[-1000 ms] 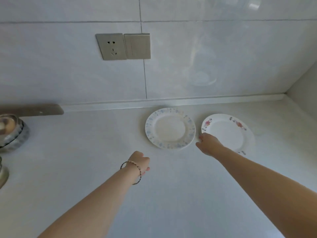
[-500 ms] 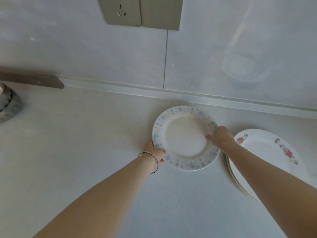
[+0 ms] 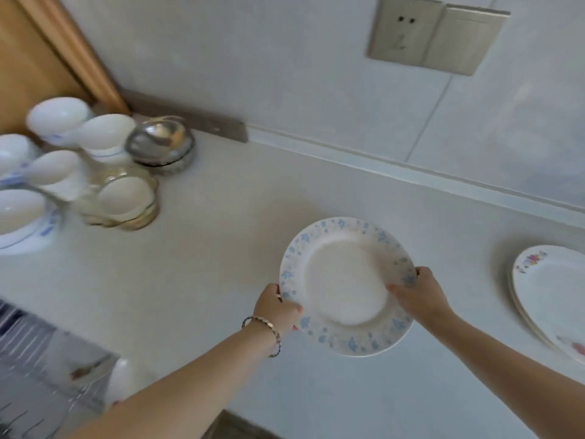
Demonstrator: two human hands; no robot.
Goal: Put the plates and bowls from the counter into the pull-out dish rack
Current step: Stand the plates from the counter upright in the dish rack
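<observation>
A white plate with a blue flower rim (image 3: 345, 285) is held tilted above the counter (image 3: 221, 248). My left hand (image 3: 278, 308), with a bracelet at the wrist, grips its left edge. My right hand (image 3: 418, 293) grips its right edge, thumb on the rim. A stack of white plates with red flowers (image 3: 550, 289) lies on the counter at the right. Several white bowls (image 3: 57, 172), a glass bowl (image 3: 123, 198) and a steel bowl (image 3: 160, 144) stand at the far left. The wire dish rack (image 3: 38, 375) shows at the lower left, below the counter edge.
A tiled wall with a socket and switch plate (image 3: 437, 38) runs behind the counter. A wooden frame (image 3: 47, 49) stands at the upper left corner. Something white (image 3: 122, 378) sits in the rack next to my left forearm.
Both hands took hold of the blue-rimmed plate and lifted it off the counter. The view has swung left, bringing the bowls and the dish rack into sight.
</observation>
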